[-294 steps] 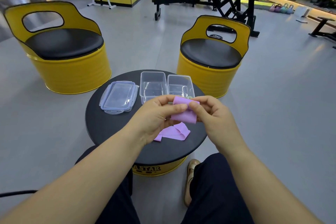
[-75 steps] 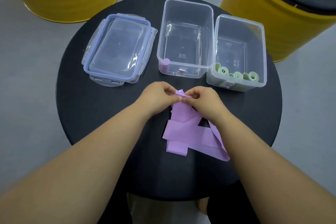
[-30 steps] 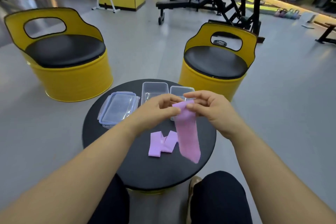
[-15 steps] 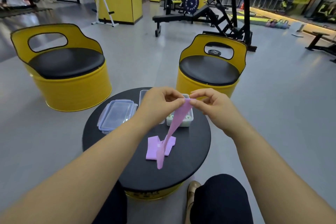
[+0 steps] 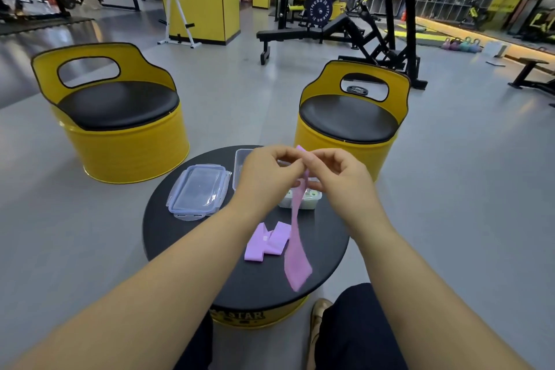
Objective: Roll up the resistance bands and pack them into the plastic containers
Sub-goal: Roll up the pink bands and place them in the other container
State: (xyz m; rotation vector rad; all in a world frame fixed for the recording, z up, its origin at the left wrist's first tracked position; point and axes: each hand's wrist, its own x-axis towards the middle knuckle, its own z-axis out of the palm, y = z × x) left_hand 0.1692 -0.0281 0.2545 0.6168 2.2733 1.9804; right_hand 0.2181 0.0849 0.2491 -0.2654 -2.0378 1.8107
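A purple resistance band (image 5: pixel 295 252) hangs down from my two hands above the round black table (image 5: pixel 186 237). My left hand (image 5: pixel 267 177) and my right hand (image 5: pixel 339 177) both pinch its top end, fingertips close together. A second purple band (image 5: pixel 267 242) lies folded on the table below. Two clear plastic containers stand at the table's far side: the left one (image 5: pixel 240 165) is mostly hidden by my left hand, and the right one (image 5: pixel 303 203) holds rolled green bands.
A clear lid with a blue rim (image 5: pixel 198 192) lies at the table's left. Two yellow barrel chairs (image 5: pixel 120 117) (image 5: pixel 351 123) stand beyond the table. Gym machines fill the background. My knee (image 5: pixel 360 327) is by the table's near edge.
The hanging band has swung a little to the right and now shows more of its flat side. My hands stay raised, still pinching its top end.
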